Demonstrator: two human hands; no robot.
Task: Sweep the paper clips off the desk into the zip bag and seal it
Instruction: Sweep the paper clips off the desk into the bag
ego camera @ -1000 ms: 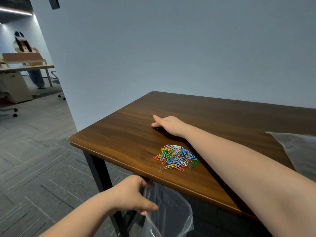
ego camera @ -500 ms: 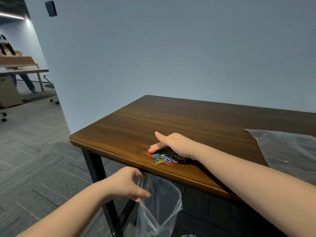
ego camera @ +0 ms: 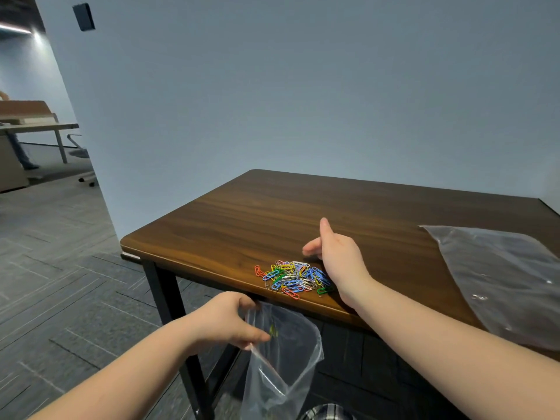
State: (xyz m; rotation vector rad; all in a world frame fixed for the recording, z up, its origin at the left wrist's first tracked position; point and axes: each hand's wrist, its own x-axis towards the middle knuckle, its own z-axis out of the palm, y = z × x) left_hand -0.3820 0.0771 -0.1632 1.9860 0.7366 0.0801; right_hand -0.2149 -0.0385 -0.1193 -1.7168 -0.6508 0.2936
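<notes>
- Paper clips (ego camera: 292,278) lie in a loose, many-coloured heap on the desk (ego camera: 242,225), right at its near edge; a few of the nearest ones sit on the rounded lip itself.
- The heap is wider than it is deep, with its long axis running left to right along the near edge. Single clips point every way, so no common direction can be told.
- Right hand (ego camera: 339,259) stands on its edge just beyond and to the right of the heap, palm turned toward the clips, fingers loose and spread, thumb pointing up and away. It grips nothing; whether its lower edge touches the nearest clips cannot be told.
- Left hand (ego camera: 225,321) is below the desk edge, thumb and fingers pinched together on the rim of the zip bag (ego camera: 281,359).
- The clear bag hangs down from that pinch with its mouth facing up, open, directly under the heap; its long axis is roughly vertical. The far side of its rim lies close beneath the desk edge.
- A small yellowish-green speck shows through the bag wall near the top; it is too small to name.
- A second clear plastic bag (ego camera: 503,277) lies flat on the right part of the desk, well apart from the clips.
</notes>
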